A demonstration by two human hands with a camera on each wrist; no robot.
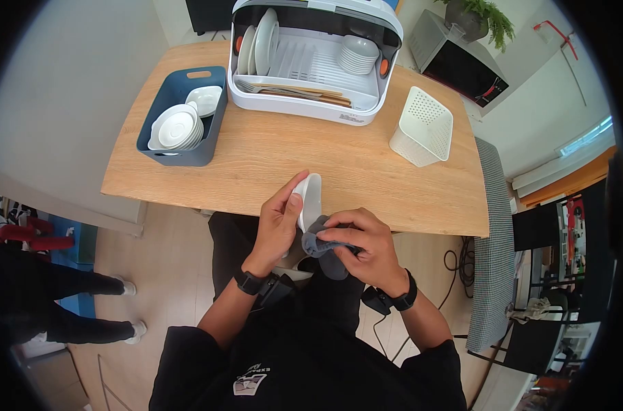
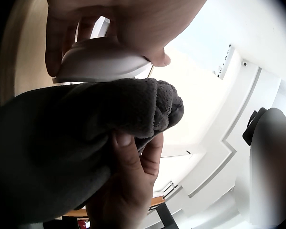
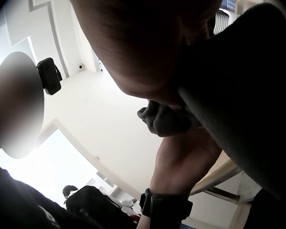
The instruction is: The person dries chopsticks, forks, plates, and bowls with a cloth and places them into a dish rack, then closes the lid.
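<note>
Tilted up on its side at the table's front edge, a white bowl (image 1: 312,198) is gripped by my left hand (image 1: 274,236), thumb on one side and fingers on the other. A dark grey cloth (image 1: 317,245) is bunched in my right hand (image 1: 373,250), close under the bowl's lower end. In the left wrist view, the folded cloth (image 2: 138,105) overlaps the rim of the bowl (image 2: 97,59), with right-hand fingers pinching it from below. Cloth (image 3: 248,90) fills much of the right wrist view and hides the bowl there.
A blue-grey bin (image 1: 212,147) with several white dishes stands at the table's left. At the back, an open dish rack (image 1: 311,106) holds plates, stacked bowls (image 1: 358,55), chopsticks and forks. A white perforated basket (image 1: 421,137) is on the right. Another person's legs (image 1: 85,301) show at left.
</note>
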